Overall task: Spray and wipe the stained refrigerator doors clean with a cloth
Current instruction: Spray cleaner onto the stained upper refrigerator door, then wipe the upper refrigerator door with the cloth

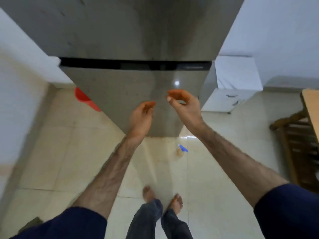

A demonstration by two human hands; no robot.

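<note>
Standing barefoot on the tiled floor [215, 178] facing the refrigerator [120, 31], grey steel, filling 12 o'clock of the view. Upper door [107, 28] above a dark gap, lower door [120, 94] below it; faint specks and streaks on both, a light reflection on the lower door at about 1 o'clock. My left hand [141, 118] is raised in front of the lower door, fingers loosely curled, holding nothing, can't tell if it touches the steel. My right hand [183, 105] is just at 3 o'clock of the left, apart from it, fingers bent with thumb and forefinger close together, nothing between them that I can see. Both forearms bare, dark blue sleeves [286, 213] pushed up. Spray bottle [181, 150] with blue trigger head stands on the floor near the fridge's bottom corner, at 5 o'clock from my right hand, well apart from both hands. No cloth visible to me. Red plastic item [84, 99] on the floor at 9 o'clock of the lower door, partly hidden behind it. White cabinet [236, 87] at 3 o'clock, wooden furniture [300, 135] at the far right edge. My feet [176, 202] at 6 o'clock, dark trousers.
</note>
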